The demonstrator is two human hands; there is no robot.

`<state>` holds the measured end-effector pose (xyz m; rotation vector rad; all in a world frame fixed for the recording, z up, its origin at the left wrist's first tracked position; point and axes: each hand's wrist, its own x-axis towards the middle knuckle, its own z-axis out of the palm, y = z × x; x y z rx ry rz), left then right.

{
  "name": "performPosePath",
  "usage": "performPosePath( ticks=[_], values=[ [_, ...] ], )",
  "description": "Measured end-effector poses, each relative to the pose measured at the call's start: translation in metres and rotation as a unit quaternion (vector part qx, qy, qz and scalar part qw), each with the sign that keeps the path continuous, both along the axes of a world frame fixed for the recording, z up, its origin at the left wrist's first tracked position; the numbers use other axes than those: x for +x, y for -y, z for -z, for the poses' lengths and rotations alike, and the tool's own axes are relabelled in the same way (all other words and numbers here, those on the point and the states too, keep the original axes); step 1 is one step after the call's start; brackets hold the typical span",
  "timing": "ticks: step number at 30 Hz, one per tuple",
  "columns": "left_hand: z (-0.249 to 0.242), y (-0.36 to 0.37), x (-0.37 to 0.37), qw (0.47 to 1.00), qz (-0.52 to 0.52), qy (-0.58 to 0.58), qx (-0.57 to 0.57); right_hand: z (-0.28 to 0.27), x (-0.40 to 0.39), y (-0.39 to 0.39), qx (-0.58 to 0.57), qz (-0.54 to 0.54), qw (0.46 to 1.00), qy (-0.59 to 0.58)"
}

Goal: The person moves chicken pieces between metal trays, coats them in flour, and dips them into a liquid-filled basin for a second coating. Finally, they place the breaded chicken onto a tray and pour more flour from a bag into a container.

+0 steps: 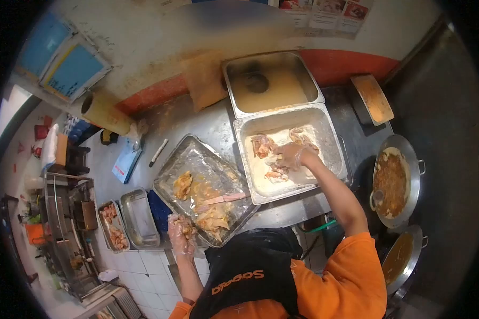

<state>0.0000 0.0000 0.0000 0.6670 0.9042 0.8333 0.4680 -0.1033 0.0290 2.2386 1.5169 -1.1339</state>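
Note:
In a clear plastic glove, my left hand [182, 234] is closed around a piece of raw chicken beside the near left edge of a metal tray [189, 146]. Marinated chicken pieces [213, 219] and a pink-handled utensil [223, 199] lie in that tray. My right hand [291, 156], also gloved, reaches into a deep steel pan of white flour [260, 181]. Its fingers point down among floured chicken pieces [262, 145]; what they hold, if anything, is hidden.
Behind the flour pan stands a pan of yellowish liquid [271, 95]. Two woks [416, 181] are at the right, with a small rectangular container [375, 101] above them. Smaller trays [142, 218], a blue box [126, 162] and a marker [158, 152] are at the left.

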Motion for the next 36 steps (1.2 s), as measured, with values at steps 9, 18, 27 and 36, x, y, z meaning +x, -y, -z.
performPosePath(
  ticks=[9, 18, 27, 36],
  values=[
    [-0.025, 0.009, 0.016, 0.996, -0.034, -0.075, -0.018, -0.019, -0.006, 0.023, 0.085, 0.004, 0.995, 0.047],
    [-0.025, 0.004, 0.017, 0.999, -0.022, -0.027, -0.016, 0.022, 0.032, 0.036, 0.121, 0.066, 0.986, -0.094],
    [-0.013, 0.001, 0.003, 0.996, -0.057, -0.019, -0.065, 0.03, 0.067, 0.065, 0.173, 0.091, 0.972, -0.132],
    [-0.007, -0.006, -0.002, 0.995, -0.071, -0.022, -0.06, 0.029, 0.051, 0.056, 0.144, 0.073, 0.972, -0.173]
  ],
)
